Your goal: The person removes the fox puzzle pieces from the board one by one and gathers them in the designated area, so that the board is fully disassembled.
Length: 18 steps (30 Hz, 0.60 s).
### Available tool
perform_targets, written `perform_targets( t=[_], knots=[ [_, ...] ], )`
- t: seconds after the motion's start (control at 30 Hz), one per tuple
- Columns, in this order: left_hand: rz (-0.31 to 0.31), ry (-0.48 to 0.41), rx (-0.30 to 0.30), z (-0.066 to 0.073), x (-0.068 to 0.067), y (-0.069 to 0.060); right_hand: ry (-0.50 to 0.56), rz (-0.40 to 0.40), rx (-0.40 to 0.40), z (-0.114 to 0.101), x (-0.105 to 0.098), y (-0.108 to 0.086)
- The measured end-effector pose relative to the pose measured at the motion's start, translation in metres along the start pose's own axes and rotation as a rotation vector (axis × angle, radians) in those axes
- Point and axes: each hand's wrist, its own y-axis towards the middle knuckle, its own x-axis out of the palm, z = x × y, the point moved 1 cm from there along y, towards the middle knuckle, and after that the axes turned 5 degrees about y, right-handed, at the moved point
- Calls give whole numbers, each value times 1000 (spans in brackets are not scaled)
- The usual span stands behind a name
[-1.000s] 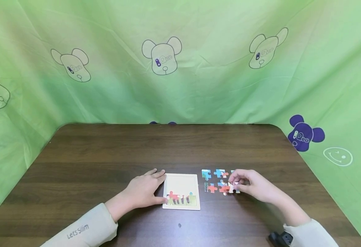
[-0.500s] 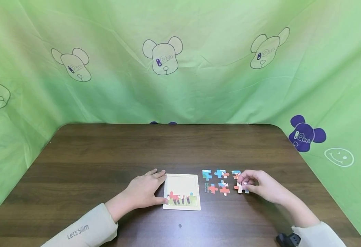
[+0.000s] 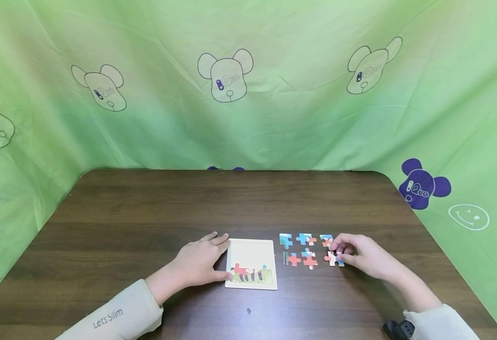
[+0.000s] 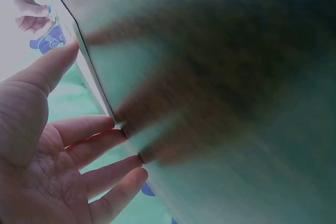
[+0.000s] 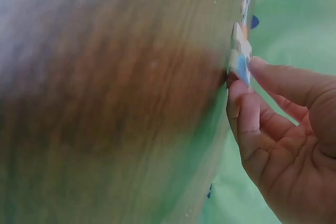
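Observation:
My left hand (image 3: 202, 262) lies at the left side of a square puzzle tray (image 3: 249, 287), fingers extended. Its thumb touches the tray's edge, which also shows in the left wrist view, where the tray (image 4: 94, 77) is seen edge-on. Inside the tray, a strip of joined jigsaw pieces (image 3: 252, 276) fills the lower part, green and red with dark stripes. My right hand (image 3: 365, 255) pinches a white, orange and blue jigsaw piece (image 3: 331, 258) low at the table. In the right wrist view the thumb and curled fingers meet at this piece (image 5: 241, 59).
Several loose jigsaw pieces lie in two rows right of the tray, among them a blue corner piece (image 3: 285, 240), a red-orange piece (image 3: 310, 259) and a blue-orange piece (image 3: 326, 240) close to my right fingers. The brown wooden table (image 3: 231, 203) ends at a green printed curtain (image 3: 274, 118).
My right hand has slid the pinched jigsaw piece to the right, away from the red-orange piece beside it; over the last half second it barely moves. The left hand stays at the tray.

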Motion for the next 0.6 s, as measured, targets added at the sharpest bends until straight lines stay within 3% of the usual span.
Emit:
perform_targets(
  t=[0.3,0.6],
  knots=[
    [-3,-4,-8,-1,1,0,-9,14,73,-6,-6,0],
    [-2,-1,-2,0,1,1,78,-55,73,-23,4,20]
  ],
)
